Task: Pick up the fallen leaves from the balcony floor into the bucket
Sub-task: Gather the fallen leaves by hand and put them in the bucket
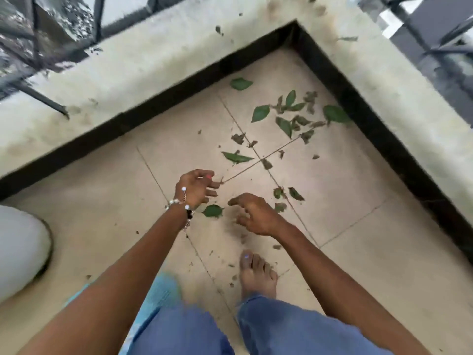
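Green and dry brown leaves (294, 116) lie scattered on the beige tiled floor (345, 190) near the balcony corner. One green leaf (213, 210) lies between my two hands. My left hand (197, 189), with a bead bracelet on the wrist, hovers above the floor with loosely curled fingers and nothing clearly in it. My right hand (253, 213) hangs beside it, fingers relaxed and holding nothing. A white bucket (20, 249) stands at the left edge, only partly in view.
A low pale wall (153, 60) with a black skirting band (371, 119) encloses the corner, with dark metal railing bars (38, 96) on top. My bare right foot (258, 275) stands on the tiles among small leaf crumbs. Blue trouser legs fill the bottom.
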Demonstrator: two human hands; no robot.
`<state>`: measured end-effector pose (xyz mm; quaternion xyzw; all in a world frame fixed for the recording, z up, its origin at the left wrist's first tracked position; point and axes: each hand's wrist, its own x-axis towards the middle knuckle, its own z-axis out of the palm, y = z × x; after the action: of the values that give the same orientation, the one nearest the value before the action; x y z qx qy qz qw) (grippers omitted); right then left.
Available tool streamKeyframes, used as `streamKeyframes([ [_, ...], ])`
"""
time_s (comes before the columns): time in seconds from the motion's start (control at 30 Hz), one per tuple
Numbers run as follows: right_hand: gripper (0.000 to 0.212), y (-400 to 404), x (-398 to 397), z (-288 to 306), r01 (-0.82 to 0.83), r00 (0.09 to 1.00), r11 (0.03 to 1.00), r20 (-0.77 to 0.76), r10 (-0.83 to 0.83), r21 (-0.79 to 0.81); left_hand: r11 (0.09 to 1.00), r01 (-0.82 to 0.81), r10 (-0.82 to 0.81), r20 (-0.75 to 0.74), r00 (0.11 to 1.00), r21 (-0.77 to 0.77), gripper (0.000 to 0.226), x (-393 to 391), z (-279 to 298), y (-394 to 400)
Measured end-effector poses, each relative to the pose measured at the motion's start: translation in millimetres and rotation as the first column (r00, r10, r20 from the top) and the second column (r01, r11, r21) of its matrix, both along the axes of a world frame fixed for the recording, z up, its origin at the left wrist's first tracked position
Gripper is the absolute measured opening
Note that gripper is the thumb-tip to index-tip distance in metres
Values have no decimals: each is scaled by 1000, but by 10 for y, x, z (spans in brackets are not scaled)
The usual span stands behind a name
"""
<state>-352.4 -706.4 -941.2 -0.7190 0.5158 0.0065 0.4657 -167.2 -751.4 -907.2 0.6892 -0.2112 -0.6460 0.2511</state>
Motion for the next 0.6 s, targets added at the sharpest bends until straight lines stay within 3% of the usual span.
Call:
streamKeyframes([
  [0.1, 47, 101, 301, -620, -206, 979, 968, -39, 203, -145, 998, -2, 4, 36, 999, -61, 19, 113, -506, 11],
  [0.2, 42, 205, 513, -1078, -372, 928, 831, -152, 340, -413, 996, -4, 9, 54, 998, -94, 15, 165, -781, -32],
  [0.33, 24, 96, 543, -1211, -371, 924, 690, -176, 339, -622, 994, 2, 5, 58, 998, -109, 19, 175, -900, -98],
  [0.4, 20, -23, 461, -1068, -238, 971, 760, -131, 199, -605, 994, 21, -15, 48, 999, -111, 23, 136, -912, -105],
  [0.47, 19, -126, 343, -951, 62, 998, 784, 25, -60, -617, 994, 47, -48, -1, 999, -99, 31, 37, -897, -104],
  [0.53, 14, -199, 261, -748, 430, 903, 771, 234, -362, -470, 992, 115, -119, -112, 987, -46, 44, -115, -881, -75],
  [0.6, 16, -263, 218, -601, 579, 810, 762, 311, -497, -289, 988, 151, -135, -312, 941, 28, 54, -312, -853, -27],
])
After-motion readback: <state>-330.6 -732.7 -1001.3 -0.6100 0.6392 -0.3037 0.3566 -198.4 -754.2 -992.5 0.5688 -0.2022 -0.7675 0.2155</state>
